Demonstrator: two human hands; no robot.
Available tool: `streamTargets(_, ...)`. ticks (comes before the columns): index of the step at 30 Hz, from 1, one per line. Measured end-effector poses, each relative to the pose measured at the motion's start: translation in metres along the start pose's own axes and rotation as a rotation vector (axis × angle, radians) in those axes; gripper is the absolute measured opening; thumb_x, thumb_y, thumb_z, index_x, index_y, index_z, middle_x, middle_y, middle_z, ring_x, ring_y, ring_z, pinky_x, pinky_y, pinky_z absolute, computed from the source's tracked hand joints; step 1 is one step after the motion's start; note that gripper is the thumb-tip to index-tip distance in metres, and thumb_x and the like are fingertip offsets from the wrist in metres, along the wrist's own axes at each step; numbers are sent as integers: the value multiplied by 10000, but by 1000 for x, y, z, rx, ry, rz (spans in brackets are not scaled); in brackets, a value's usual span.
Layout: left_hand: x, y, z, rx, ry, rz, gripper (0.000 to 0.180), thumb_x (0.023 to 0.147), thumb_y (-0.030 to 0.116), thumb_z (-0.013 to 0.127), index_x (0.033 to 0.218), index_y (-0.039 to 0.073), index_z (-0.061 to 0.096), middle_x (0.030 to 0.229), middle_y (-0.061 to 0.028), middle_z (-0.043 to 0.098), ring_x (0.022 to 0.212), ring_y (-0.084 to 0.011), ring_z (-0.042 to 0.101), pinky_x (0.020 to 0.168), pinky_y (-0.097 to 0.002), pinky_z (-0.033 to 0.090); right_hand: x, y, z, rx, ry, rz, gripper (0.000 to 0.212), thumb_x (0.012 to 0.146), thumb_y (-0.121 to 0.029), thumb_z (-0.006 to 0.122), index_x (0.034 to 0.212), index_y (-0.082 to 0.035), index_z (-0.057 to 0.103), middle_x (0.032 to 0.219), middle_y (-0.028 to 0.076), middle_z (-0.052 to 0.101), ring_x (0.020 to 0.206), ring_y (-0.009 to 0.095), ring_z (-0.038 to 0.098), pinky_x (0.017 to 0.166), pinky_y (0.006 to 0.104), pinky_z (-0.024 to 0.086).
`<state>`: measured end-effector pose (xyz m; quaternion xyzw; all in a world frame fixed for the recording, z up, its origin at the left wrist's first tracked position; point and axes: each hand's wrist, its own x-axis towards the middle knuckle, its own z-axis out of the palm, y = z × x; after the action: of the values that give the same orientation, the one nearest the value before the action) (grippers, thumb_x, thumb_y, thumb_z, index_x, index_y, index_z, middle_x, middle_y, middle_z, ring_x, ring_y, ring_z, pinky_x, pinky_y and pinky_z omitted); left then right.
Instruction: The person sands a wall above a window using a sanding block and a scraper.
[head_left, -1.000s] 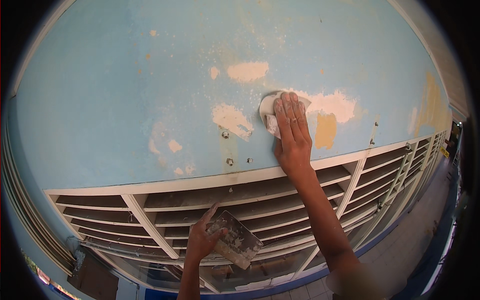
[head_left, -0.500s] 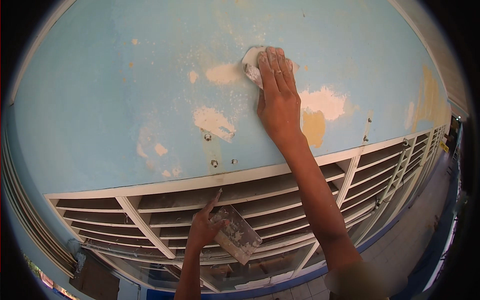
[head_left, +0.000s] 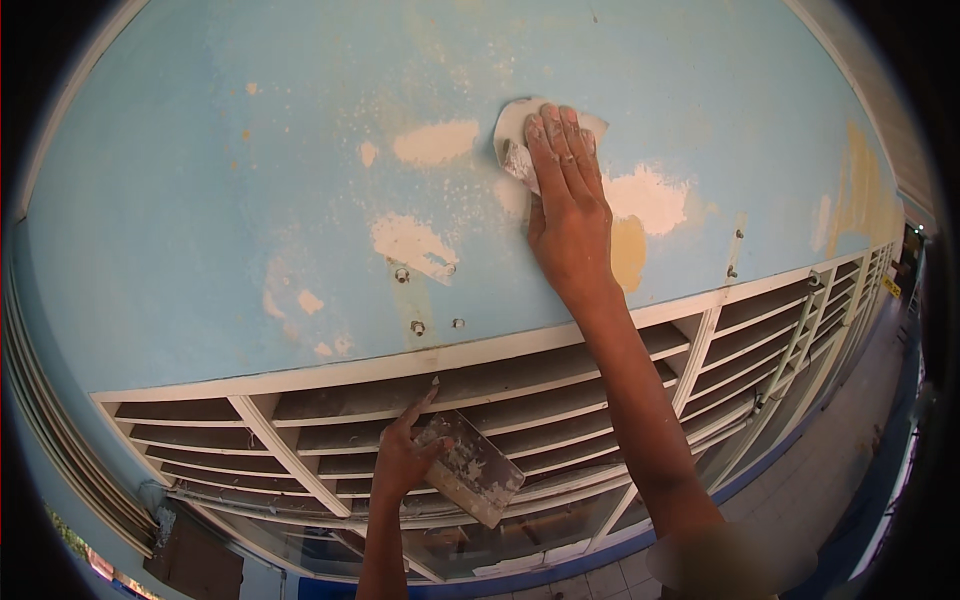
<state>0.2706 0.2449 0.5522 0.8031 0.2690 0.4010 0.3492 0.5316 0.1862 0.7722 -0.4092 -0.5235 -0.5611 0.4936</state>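
High on the light blue wall (head_left: pixel 200 200), my right hand (head_left: pixel 572 205) presses a pale, partly folded piece of sandpaper (head_left: pixel 514 122) against the surface. Its fingers lie long over the sheet, and the sheet's edges stick out on both sides. Lower down, in front of the window slats, my left hand (head_left: pixel 405 455) grips a flat rectangular putty board (head_left: pixel 478 465) smeared with dried filler. The index finger of that hand points upward. Around the sandpaper are whitish filler patches (head_left: pixel 436 143) and a yellowish patch (head_left: pixel 628 255).
Bolts (head_left: pixel 402 276) stick out of the wall below the patches. White-framed louvre slats (head_left: pixel 540 380) run under the wall, with glass panes beneath. Pipes (head_left: pixel 70 440) climb the left side above a brown box (head_left: pixel 195 555). A tiled walkway (head_left: pixel 800 440) stretches away at the right.
My right hand and the sandpaper have shifted slightly right and down across the wall. The view has turned a little. My left hand keeps its grip on the putty board.
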Motion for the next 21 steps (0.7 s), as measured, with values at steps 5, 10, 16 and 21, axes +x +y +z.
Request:
streamTargets(5,1,0,0,15,12,2,854,772,-19,846,1556,77,521,1508,-172,604,1257,-213,661,1008,-352,570,-95,15,-10,-35,-62,1,621,860,149,581,1468,26,566,1587,227,500,1519,406,416,1234,562,377)
streamTargets(10,3,4,0,-116,-34,-44,820,768,31,868,1523,24,546,1471,-174,616,1226,-213,664,1026,-344,559,-5,27,-7,-12,55,66,601,874,160,558,1460,28,572,1592,222,495,1522,398,414,1239,567,366)
streamTargets(16,0,14,0,-157,-28,-65,811,788,62,881,1526,39,545,1476,-184,626,1267,-230,646,1059,-383,542,-110,27,-19,-86,-70,46,612,886,143,582,1483,14,551,1573,211,523,1515,389,429,1244,569,361)
streamTargets(21,5,0,0,-141,-36,-59,806,788,65,883,1522,34,550,1470,-172,632,1270,-223,638,1065,-369,535,-14,41,-14,-53,26,79,653,874,133,591,1511,7,520,1575,221,514,1521,407,410,1257,558,342)
